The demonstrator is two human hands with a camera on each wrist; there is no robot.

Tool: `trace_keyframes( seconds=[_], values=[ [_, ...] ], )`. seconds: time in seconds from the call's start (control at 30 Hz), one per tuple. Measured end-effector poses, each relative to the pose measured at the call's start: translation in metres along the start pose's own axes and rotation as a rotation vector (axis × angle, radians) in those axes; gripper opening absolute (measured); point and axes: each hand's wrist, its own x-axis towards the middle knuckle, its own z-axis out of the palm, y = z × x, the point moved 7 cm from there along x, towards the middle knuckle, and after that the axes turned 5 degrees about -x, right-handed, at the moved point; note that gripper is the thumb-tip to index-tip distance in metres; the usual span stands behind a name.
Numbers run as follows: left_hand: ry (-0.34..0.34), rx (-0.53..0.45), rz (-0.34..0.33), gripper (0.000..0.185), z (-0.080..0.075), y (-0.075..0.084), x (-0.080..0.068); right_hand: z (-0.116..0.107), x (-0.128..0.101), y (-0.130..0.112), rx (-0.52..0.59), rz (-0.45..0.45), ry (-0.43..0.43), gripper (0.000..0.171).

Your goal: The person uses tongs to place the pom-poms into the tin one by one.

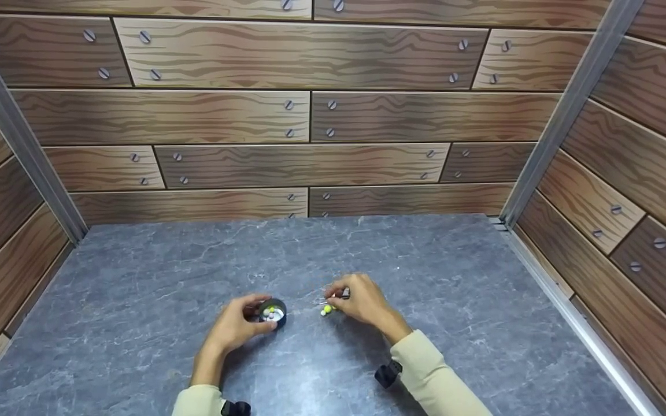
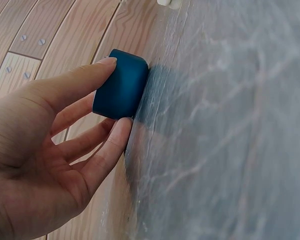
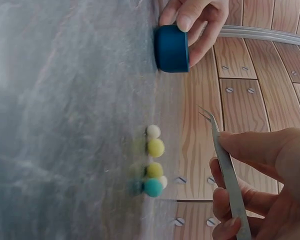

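The left hand (image 1: 235, 326) gripped a small dark blue cup (image 1: 273, 312) between thumb and fingers, holding it upright on the grey surface (image 1: 136, 300), with a few pale beads inside it. The right hand (image 1: 362, 300) pinched metal tweezers (image 3: 225, 175), their curved tips apart and holding nothing. A small cluster of beads (image 3: 152, 162), white, yellow and teal, lay on the surface just beside the tweezers, near the cup.

Small cup (image 1: 273, 312) w/ balls in it sits on table (image 1: 136, 300) in left hand (image 1: 235, 327), loose balls (image 1: 326, 311) just to its right, under tweezers (image 3: 226, 167) in right hand (image 1: 365, 301).
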Motion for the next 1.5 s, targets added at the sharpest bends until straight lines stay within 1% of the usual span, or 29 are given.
trace_keyframes(
  seconds=[0.13,0.37,0.6,1.1,1.3,1.37,1.5],
  values=[
    [-0.001,-0.002,0.01,0.056,0.0,0.0,0.001,0.003,-0.003,0.005,-0.016,-0.002,-0.023,0.007],
    [-0.004,-0.015,0.006,0.055,0.001,-0.001,0.001,0.004,-0.006,0.013,0.0,0.018,-0.062,0.007],
    [-0.003,-0.013,0.011,0.055,0.0,-0.001,0.001,0.007,-0.006,0.016,-0.019,-0.004,-0.055,0.007],
    [-0.013,-0.021,0.03,0.053,0.0,0.001,0.0,0.013,-0.009,0.023,-0.04,0.051,-0.097,0.006],
    [0.001,-0.01,-0.012,0.055,0.0,-0.002,0.0,0.014,-0.01,0.026,-0.026,0.074,-0.109,0.007],
    [0.006,-0.007,-0.018,0.055,0.0,-0.003,0.0,0.014,-0.01,0.026,-0.02,0.082,-0.113,0.007],
    [0.004,-0.006,-0.008,0.055,0.0,-0.001,0.0,0.014,-0.011,0.026,-0.012,0.082,-0.122,0.005]
  ],
)
